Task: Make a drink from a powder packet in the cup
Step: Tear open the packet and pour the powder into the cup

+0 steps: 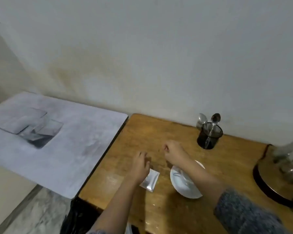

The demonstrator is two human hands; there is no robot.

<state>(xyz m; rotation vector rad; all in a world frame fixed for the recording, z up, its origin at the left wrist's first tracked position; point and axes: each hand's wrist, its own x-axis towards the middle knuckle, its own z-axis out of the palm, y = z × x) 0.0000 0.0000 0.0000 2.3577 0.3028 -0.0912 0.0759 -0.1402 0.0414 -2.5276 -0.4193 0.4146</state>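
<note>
A silver powder packet (150, 180) lies flat on the wooden table (176, 142), just right of my left wrist. My left hand (139, 166) hovers over the table with its fingers curled down, beside the packet's upper left corner; whether it touches the packet is unclear. My right hand (173, 152) is held above the table with its fingers closed, and nothing shows in it. My right forearm crosses over a white cup (183, 182) and hides part of its rim.
A dark holder (209, 137) with two spoons stands at the back of the table. A glass kettle (291, 157) on a dark round base is at the right edge. A grey cloth-covered surface (61, 141) with clear glass dishes adjoins on the left. A black bag (79, 217) hangs below.
</note>
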